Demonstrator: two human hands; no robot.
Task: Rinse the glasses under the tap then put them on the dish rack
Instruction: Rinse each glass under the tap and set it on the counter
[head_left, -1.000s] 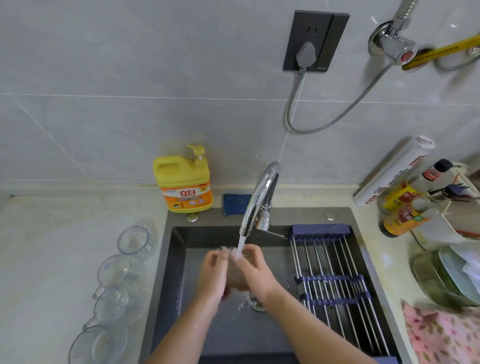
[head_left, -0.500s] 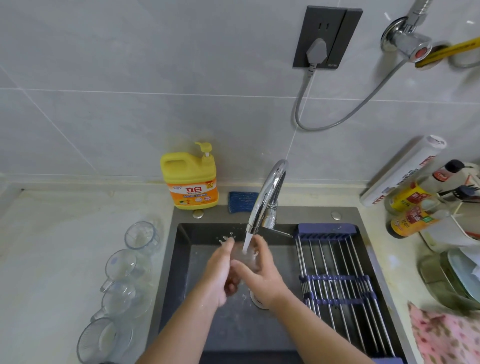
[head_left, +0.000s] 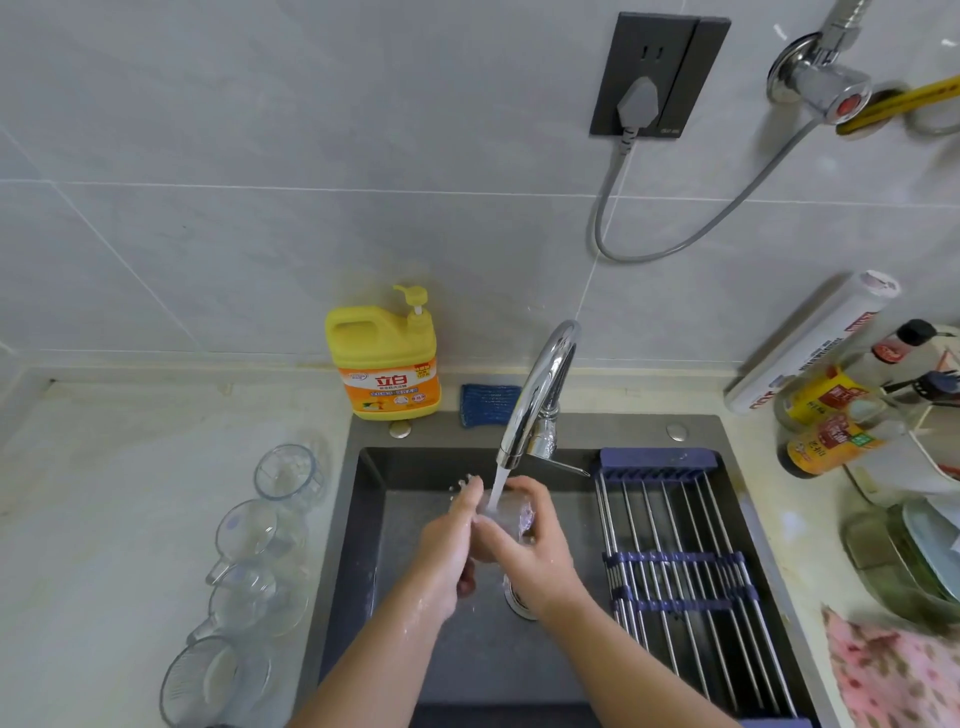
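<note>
Centrally, a dark sink (head_left: 374, 519) fills the lower middle, with a metal dish rack (head_left: 680, 571) with blue crossbars laid over its 3 o'clock side, nothing on it. At 12 o'clock a chrome tap (head_left: 540, 389) runs water onto a clear glass (head_left: 511, 514) held between both hands over the basin. The right hand (head_left: 535, 551) has its fingers curled and clamped round the glass; the left hand (head_left: 449, 540) presses against the glass's other side, fingers together and extended upward. At 11 o'clock stands a yellow soap bottle (head_left: 384, 358) with a pump, its orange label printed with "立白". Beside it lies a blue sponge (head_left: 488, 405). At 9 o'clock, four clear glass cups (head_left: 260, 540) lie in a row on the counter (head_left: 130, 519). At 3 o'clock, sauce bottles (head_left: 831, 415) carry labels too small to read.
</note>
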